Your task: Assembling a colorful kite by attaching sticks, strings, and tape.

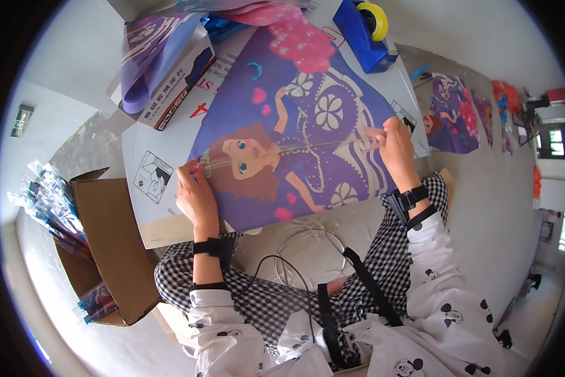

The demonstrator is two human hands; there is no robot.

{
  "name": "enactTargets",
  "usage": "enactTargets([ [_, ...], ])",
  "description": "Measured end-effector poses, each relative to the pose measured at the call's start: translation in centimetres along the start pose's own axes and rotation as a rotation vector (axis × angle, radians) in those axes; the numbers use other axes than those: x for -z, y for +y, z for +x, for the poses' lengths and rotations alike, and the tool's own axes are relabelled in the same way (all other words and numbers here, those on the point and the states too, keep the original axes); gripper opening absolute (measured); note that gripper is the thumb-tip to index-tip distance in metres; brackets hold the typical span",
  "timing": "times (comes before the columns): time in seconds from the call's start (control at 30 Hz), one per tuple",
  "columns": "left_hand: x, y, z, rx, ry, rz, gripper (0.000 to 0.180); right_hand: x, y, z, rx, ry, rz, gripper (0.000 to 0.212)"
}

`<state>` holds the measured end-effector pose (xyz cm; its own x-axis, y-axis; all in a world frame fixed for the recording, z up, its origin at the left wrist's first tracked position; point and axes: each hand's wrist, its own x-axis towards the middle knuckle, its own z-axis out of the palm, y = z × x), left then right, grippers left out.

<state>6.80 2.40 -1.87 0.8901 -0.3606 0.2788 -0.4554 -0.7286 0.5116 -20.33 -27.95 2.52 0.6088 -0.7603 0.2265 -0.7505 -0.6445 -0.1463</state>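
Observation:
A purple kite-like printed sheet (351,110) with a cartoon princess lies across a white board in front of me. Over the figure runs a thin pale line, like a cord or slim rod (320,146), from one hand to the other. My left hand (195,191) is closed at its left end, fingertips pinched by the princess's hair. At the other end my right hand (395,149) pinches near the skirt, thumb and finger together. Whether the fingers grip the sheet too, I cannot tell. Black straps are round both wrists.
A blue tape dispenser (365,38) with yellow tape stands at the far right of the white board (145,220). Far left are a printed box (175,81) and more purple sheets (147,47). An open cardboard carton (116,251) holds plastic-wrapped packs. More printed sheets (455,116) lie right.

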Motion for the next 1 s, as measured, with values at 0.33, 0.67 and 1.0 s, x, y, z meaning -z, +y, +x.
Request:
enactTargets([
  [0.33, -0.4, 0.1, -0.2, -0.045, 0.027, -0.007, 0.013, -2.8, -20.4, -2.5, -0.086, -0.549, 1.82, 0.027],
  [0.67, 0.4, -0.5, 0.0, -0.053, 0.021, 0.006, 0.012, -3.4, -8.5, -2.4, -0.468, -0.539, 2.034, 0.04],
  [1.0, -0.1, 0.0, -0.2, -0.078, 0.046, -0.053, 0.013, 0.7, 4.4, -2.0, -0.53, 0.002, 1.594, 0.036],
])
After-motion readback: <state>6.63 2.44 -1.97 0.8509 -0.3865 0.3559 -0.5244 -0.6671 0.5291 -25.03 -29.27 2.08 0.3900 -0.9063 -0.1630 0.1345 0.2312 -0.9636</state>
